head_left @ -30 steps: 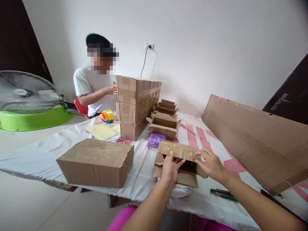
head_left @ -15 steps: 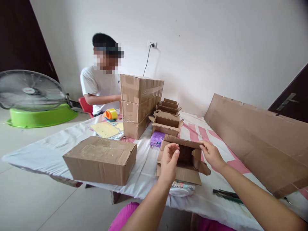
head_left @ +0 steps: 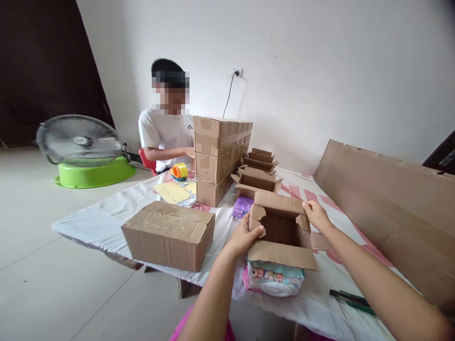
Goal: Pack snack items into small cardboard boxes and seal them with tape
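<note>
An open cardboard box [head_left: 284, 253] stands before me with its flaps spread and a dark inside. My left hand [head_left: 245, 235] grips its left side, thumb over the left flap and fingers on the outer wall. At the far right corner, my right hand [head_left: 317, 215] pinches the edge of the back flap. Just in front of the box lies a pack of wet wipes [head_left: 273, 279] with a white lid, partly under the front flap. Behind my left hand sits a purple packet [head_left: 242, 207].
A closed box [head_left: 167, 237] lies at left. Stacked boxes [head_left: 208, 163] stand behind it, with more open boxes [head_left: 258, 180] alongside. A dark green cutter-like tool [head_left: 351, 301] lies near my right forearm. A large cardboard sheet [head_left: 384, 203] leans at right. Another person [head_left: 165, 128] sits across the table.
My left hand has come down from above the box and closed on its left side. The back flap has folded further outward. The view has swung slightly left.
</note>
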Demonstrator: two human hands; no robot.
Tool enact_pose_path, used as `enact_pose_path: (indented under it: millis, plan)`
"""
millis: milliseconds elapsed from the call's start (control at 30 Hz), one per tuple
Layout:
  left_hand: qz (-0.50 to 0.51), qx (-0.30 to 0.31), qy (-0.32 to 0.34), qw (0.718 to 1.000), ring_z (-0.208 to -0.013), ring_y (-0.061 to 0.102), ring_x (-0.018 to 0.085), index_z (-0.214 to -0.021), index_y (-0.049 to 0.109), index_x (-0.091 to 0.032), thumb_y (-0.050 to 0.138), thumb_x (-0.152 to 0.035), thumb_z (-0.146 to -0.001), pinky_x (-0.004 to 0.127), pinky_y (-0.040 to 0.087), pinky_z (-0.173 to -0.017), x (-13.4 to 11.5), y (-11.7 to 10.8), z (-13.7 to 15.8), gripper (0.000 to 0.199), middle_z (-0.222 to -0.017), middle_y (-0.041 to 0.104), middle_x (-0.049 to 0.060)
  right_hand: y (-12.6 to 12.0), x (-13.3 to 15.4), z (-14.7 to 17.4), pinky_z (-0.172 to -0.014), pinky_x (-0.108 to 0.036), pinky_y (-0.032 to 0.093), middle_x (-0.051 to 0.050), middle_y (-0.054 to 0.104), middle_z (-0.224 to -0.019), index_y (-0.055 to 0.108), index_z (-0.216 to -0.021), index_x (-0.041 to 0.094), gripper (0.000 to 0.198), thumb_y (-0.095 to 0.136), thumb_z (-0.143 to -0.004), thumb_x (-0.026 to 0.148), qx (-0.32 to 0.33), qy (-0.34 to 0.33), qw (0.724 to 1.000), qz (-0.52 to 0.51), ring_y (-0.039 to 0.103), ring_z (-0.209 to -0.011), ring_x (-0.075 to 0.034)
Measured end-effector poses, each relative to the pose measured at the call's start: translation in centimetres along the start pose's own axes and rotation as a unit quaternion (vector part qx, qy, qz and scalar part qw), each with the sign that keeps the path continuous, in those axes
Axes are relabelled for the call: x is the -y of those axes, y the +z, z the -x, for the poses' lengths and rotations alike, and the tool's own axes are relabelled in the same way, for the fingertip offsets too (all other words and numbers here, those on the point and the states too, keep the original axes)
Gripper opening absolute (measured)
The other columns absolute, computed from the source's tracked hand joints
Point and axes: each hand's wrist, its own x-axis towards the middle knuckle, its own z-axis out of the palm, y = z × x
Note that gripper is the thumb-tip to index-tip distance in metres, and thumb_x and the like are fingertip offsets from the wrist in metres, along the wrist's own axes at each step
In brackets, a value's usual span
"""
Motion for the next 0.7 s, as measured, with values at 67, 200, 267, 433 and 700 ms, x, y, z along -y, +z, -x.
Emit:
enact_pose_path:
  millis: [67,200,267,433,700]
  plan:
    - [-0.042,-0.032,0.012,0.999,-0.1,0.065,0.031,-0.104,0.069,-0.025,0.083,-0.036,-0.06,0.043,0.044,-0.097,-0.6,-0.6,0.3,0.047,-0.098,0.073,0.009,0.3,0.9,-0.6,-0.06,-0.031,0.044,-0.004,0.062,-0.065,0.055,-0.065,0.021,0.025,0.051,-0.082,0.04,0.026,0.0,1.0,-0.014,0.057,-0.064,-0.019]
    - [-0.091,-0.191,0.04,0.977,-0.111,0.061,0.032,-0.094,0.07,-0.022,0.063,-0.053,-0.079,0.044,0.039,-0.103,-1.7,-2.5,0.4,0.035,-0.102,0.072,0.011,2.3,2.8,-1.9,-0.052,-0.027,0.046,-0.002,0.062,-0.057,0.057,-0.062,0.02,0.026,0.058,-0.08,0.038,0.105,0.006,0.992,-0.07,0.056,-0.054,-0.015]
    - [-0.099,-0.26,0.065,0.958,-0.125,0.051,0.03,-0.104,0.066,-0.019,0.046,-0.055,-0.089,0.043,0.033,-0.11,-1.9,-3.0,0.3,0.044,-0.12,0.065,0.013,3.3,3.4,-2.4,-0.051,-0.025,0.048,-0.002,0.064,-0.061,0.059,-0.067,0.019,0.023,0.058,-0.081,0.037,0.121,0.009,0.988,-0.1,0.059,-0.056,-0.014]
    - [-0.072,-0.279,0.097,0.953,-0.134,0.042,0.027,-0.119,0.06,-0.017,0.045,-0.053,-0.091,0.038,0.028,-0.114,-1.9,-3.0,0.2,0.048,-0.137,0.054,0.013,2.5,2.6,-1.4,-0.053,-0.026,0.047,-0.001,0.062,-0.069,0.061,-0.083,0.02,0.019,0.054,-0.081,0.038,0.06,0.005,0.99,-0.13,0.058,-0.061,-0.015]
    - [0.036,-0.215,0.047,0.975,-0.127,0.05,0.028,-0.105,0.066,-0.021,0.069,-0.045,-0.077,0.04,0.031,-0.111,0.2,-3.7,-1.5,0.037,-0.125,0.064,0.009,0.3,-3.7,11.0,-0.048,-0.032,0.046,-0.005,0.063,-0.071,0.062,-0.114,0.023,0.061,0.041,-0.081,0.07,0.205,-0.02,0.957,-0.201,0.052,-0.05,-0.017]
